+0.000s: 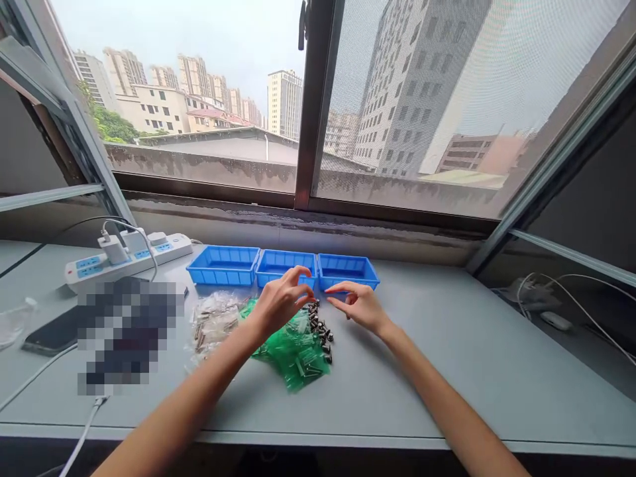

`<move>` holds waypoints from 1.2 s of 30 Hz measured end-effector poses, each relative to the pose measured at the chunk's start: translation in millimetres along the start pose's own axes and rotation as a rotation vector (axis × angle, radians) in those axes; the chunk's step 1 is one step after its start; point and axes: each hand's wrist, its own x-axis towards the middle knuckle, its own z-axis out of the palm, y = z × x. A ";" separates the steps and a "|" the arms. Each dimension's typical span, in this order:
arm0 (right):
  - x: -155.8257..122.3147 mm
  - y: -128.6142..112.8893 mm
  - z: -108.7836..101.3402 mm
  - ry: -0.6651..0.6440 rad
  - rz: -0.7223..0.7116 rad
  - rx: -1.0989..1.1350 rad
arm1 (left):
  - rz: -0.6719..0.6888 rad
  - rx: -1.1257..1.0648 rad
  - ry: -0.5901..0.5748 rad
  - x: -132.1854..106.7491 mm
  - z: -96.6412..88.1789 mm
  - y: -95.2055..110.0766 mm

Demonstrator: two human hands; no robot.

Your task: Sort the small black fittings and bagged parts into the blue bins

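Note:
My left hand (pixel 281 301) hovers over a pile of small dark screws (pixel 320 324) on the grey table, fingers curled and slightly apart, with nothing visible in them. My right hand (pixel 358 305) is just right of the pile, fingers bent toward it, apparently holding nothing. Green plastic bags (pixel 298 354) of parts lie under and in front of my left hand. Clear bags (pixel 213 321) of parts lie to their left. Three blue trays stand in a row behind: left (pixel 223 266), middle (pixel 285 262), right (pixel 348 268).
A white power strip (pixel 129 258) with plugs and cables sits at the back left. A phone (pixel 50 334) lies near the left edge beside a blurred patch. Cables and a white device (pixel 556 321) lie at the right. A window sill runs behind the trays.

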 end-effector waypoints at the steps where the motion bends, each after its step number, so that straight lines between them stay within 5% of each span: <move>1: -1.3 -0.2 3.5 -0.041 -0.045 -0.045 | 0.007 0.003 -0.020 0.4 -0.2 2.0; 8: -6.7 -5.7 14.4 -0.156 -0.106 -0.324 | 0.014 0.015 -0.134 0.7 0.6 15.0; 17: -10.6 -10.5 15.5 -0.042 -0.023 -0.385 | -0.068 -0.050 -0.199 0.1 -0.3 23.7; 22: -7.0 -15.7 14.3 0.096 0.122 -0.010 | -0.147 -0.071 -0.179 -1.4 1.6 22.3; 26: -2.8 -26.0 11.3 0.082 0.299 0.366 | -0.181 -0.068 -0.086 -1.1 1.9 21.4; 36: -1.7 -37.0 10.1 0.039 0.388 0.555 | -0.200 -0.100 -0.007 -0.4 -0.9 20.4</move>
